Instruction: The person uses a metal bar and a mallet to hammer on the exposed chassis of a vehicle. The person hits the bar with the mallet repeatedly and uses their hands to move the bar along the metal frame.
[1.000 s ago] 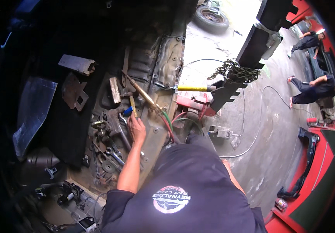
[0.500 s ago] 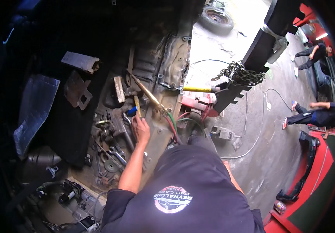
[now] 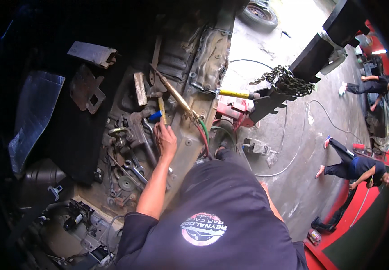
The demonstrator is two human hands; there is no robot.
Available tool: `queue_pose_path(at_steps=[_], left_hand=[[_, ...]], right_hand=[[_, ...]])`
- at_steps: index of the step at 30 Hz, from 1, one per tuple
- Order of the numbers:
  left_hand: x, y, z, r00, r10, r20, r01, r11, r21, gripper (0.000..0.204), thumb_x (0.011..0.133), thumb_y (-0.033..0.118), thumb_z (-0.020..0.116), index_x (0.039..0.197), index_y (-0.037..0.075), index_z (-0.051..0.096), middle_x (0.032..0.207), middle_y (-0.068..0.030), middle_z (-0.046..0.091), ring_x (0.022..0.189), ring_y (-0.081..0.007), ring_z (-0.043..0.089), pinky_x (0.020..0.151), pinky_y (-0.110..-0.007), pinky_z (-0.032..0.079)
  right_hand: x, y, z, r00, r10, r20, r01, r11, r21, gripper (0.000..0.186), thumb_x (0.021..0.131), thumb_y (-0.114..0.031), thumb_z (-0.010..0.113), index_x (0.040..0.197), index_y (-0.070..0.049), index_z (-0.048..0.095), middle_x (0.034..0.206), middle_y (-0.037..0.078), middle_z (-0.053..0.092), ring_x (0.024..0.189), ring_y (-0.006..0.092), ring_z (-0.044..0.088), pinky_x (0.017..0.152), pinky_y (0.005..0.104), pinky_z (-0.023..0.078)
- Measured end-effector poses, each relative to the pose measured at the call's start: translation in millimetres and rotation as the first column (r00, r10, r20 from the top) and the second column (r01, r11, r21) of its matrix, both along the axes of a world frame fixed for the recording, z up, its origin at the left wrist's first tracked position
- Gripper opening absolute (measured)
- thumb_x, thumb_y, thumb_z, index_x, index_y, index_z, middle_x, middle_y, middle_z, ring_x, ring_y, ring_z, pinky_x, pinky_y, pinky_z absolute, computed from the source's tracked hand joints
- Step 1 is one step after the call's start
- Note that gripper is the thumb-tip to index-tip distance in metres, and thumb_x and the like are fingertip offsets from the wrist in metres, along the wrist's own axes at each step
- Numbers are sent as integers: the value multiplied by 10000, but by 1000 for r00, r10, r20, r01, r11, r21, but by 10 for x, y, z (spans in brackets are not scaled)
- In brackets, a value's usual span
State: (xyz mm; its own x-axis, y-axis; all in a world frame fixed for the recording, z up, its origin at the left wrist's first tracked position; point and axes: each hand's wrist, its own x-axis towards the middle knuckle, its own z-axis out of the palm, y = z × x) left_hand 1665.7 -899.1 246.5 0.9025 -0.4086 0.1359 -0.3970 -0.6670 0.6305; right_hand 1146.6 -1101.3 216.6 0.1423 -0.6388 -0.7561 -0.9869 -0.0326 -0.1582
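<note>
My left hand [image 3: 165,138] has its fingers closed at the lower end of a narrow yellow-handled tool [image 3: 162,108], beside a blue object [image 3: 155,115]. Around it on the metal car floor [image 3: 188,150] lie a thick steel tool [image 3: 145,146], several spanners [image 3: 136,167], a round disc [image 3: 126,182] and a light rectangular bar [image 3: 140,88]. A brass cutting torch [image 3: 178,100] with red and green hoses rests just to the right of the yellow tool. My right forearm [image 3: 272,204] shows beside my dark shirt, its hand mostly hidden by my body.
A black post [image 3: 307,56] wrapped in chain [image 3: 289,87] rises from a red jack [image 3: 232,112]. A tyre [image 3: 259,15], hose [image 3: 302,135] and pedal device [image 3: 255,147] lie on the concrete. Two people [image 3: 356,171] [image 3: 374,85] are at the right, near red panels [image 3: 361,220].
The view has shifted slightly. The nearer person at the right has moved down the frame, toward the red panels. My left hand stays on the yellow-handled tool.
</note>
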Motion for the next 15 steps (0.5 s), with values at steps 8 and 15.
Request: queue_pose_path(at_steps=[8, 15], left_hand=[[17, -17, -63, 1000, 9, -28, -9, 1000, 0, 476, 951, 64, 582, 1404, -40, 480, 1263, -290, 582, 1214, -448, 524, 1062, -516, 411], [-3, 37, 2, 999, 23, -33, -22, 1000, 17, 465, 979, 96, 552, 1417, -38, 470, 1301, -270, 575, 1256, -430, 507, 1081, -508, 386]], right_hand=[[-412, 0, -501, 982, -151, 115, 152, 988, 1, 388, 866, -317, 683, 1121, -27, 725, 1022, 252, 720, 1013, 352, 692, 821, 446, 522], [540, -47, 748, 949, -178, 261, 209, 973, -99, 447, 847, -167, 742, 1252, 12, 685, 853, 135, 740, 780, 181, 661, 716, 372, 522]])
